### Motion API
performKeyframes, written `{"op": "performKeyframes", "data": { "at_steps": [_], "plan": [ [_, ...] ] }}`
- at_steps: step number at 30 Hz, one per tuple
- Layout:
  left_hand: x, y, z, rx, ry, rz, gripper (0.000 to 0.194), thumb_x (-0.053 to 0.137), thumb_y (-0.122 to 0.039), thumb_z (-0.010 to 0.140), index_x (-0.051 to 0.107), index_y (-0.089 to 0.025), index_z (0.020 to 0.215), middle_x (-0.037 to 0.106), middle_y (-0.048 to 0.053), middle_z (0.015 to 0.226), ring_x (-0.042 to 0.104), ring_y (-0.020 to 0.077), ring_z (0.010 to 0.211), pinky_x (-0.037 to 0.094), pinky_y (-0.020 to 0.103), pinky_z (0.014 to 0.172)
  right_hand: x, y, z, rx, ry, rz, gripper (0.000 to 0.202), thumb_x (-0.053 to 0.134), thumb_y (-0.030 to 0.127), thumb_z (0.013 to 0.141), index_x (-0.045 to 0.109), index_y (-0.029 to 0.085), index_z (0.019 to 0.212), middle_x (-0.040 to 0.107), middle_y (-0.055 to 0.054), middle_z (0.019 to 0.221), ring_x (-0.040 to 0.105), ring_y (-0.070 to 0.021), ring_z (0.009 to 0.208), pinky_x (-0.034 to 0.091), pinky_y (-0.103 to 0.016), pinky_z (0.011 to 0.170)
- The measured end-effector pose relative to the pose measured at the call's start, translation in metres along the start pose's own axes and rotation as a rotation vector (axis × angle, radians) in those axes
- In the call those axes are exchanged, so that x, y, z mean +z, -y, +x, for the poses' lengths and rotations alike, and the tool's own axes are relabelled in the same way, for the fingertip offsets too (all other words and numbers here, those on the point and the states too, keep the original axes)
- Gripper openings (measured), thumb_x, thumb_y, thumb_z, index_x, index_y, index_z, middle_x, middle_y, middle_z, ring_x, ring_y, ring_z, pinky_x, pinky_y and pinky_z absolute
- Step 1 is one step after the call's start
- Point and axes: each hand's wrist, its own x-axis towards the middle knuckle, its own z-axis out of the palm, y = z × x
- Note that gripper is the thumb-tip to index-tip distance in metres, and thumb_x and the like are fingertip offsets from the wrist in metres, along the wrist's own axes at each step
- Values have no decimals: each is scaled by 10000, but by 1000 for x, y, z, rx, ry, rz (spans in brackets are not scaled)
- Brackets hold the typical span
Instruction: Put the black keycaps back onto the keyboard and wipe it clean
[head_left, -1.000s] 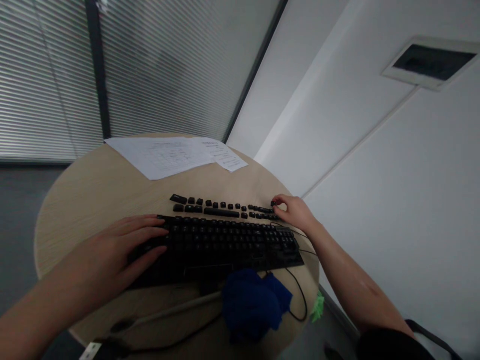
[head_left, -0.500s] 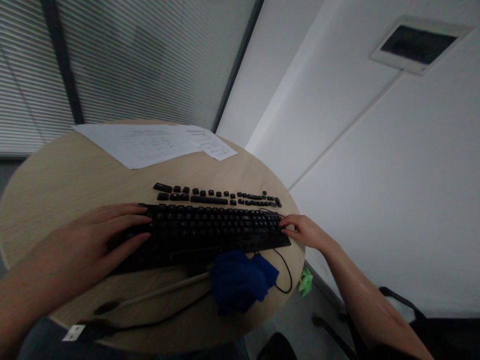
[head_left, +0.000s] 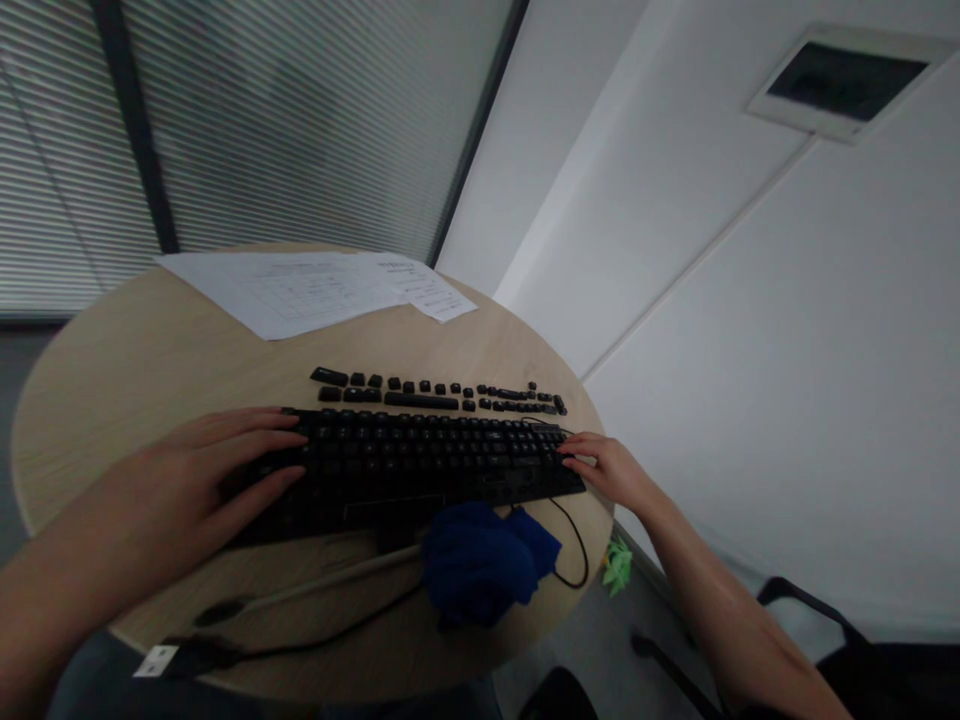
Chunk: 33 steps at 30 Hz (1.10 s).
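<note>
Now we are seeing the black keyboard (head_left: 397, 450) lying on the round worktop (head_left: 135, 350), right between our two hands. If we are reading it like a clock, with twelve far from us, its long side is running about from nine to three. Our left hand (head_left: 187, 480) is resting at nine, palm down and fingers spread, touching that end and hiding much of it. Our right hand (head_left: 611, 470) is sitting at three, thumb and finger bent near each other on the other end; we are not able to tell if they are holding a key.

Past the keyboard, at twelve, loose keys (head_left: 440, 389) are lying in two rows going the same way. Our left fingers are being near the left ends, our right fingers near the right ends.

We are counting two hands, one keyboard, two rows, one long bar key (head_left: 421, 401) and one blue cloth (head_left: 476, 565) at five. What looks like two paper sheets (head_left: 300, 290) are lying at eleven. One pale stick (head_left: 322, 583) and one black cord (head_left: 300, 648) are lying toward seven. Many loose keys are looking too tiny for counting.
</note>
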Motion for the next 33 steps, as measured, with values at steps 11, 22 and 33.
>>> {"op": "performKeyframes", "data": {
  "at_steps": [11, 22, 33],
  "plan": [
    [2, 4, -2, 22, 7, 14, 586, 436, -699, 914, 755, -267, 1149, 719, 81, 1286, 671, 314, 1156, 521, 521, 1042, 1, 3, 0, 2, -12, -43, 206, 639, 299, 954, 806, 267, 1070, 776, -84, 1115, 735, -253, 1025, 589, -398, 931],
    [5, 6, -2, 104, -59, 5, 548, 437, -669, 920, 745, -274, 1142, 736, 79, 1230, 679, 316, 1133, 550, 536, 993, 2, 9, -3, -14, 40, -206, 242, 600, 251, 974, 801, 251, 1109, 780, -72, 1148, 747, -249, 1048, 602, -391, 932],
    [4, 5, -2, 108, -65, 14, 517, 452, -649, 934, 743, -272, 1136, 738, 69, 1221, 672, 305, 1142, 535, 529, 1015, 23, 20, -20, -69, -104, -352, 343, 556, 324, 992, 756, 195, 1239, 649, -143, 1407, 630, -312, 1272, 537, -486, 1075]
  ]
}}
